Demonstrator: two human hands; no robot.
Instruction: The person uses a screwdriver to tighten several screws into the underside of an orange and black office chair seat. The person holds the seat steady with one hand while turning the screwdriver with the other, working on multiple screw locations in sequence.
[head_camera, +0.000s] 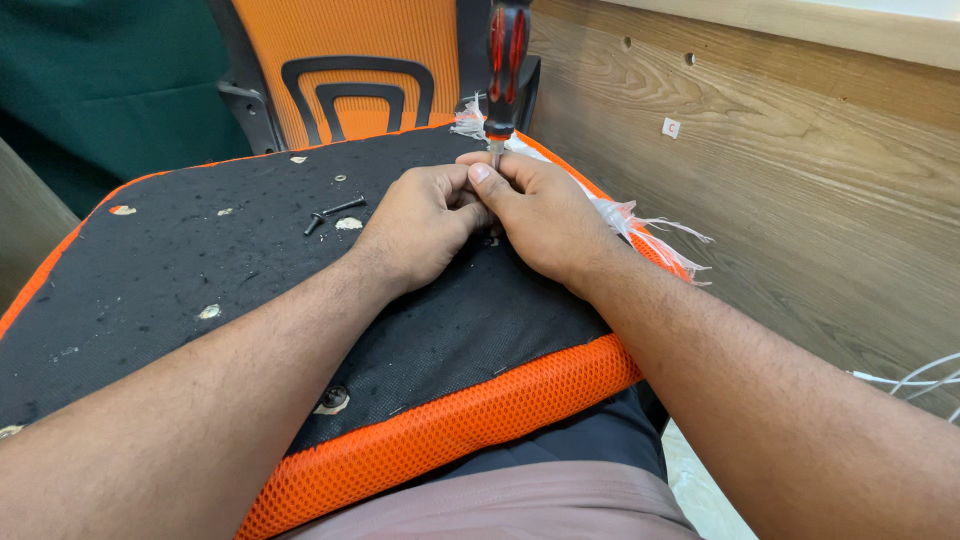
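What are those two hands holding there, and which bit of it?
A red-and-black screwdriver, upright. Both hands, left and right, pinch its metal shaft just below the handle, over the upturned seat cushion.

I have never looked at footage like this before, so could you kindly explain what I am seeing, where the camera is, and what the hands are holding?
There is one picture, taken by a camera worn on a person's head, looking down at their own bare hands. An upturned chair seat, black underneath with orange mesh edging, rests on their lap. The left hand and right hand meet around the thin shaft of an upright screwdriver with a red and black handle, its tip hidden between the fingers. Two loose black screws lie on the seat. An orange chair back stands behind, with a wooden panel on the right.
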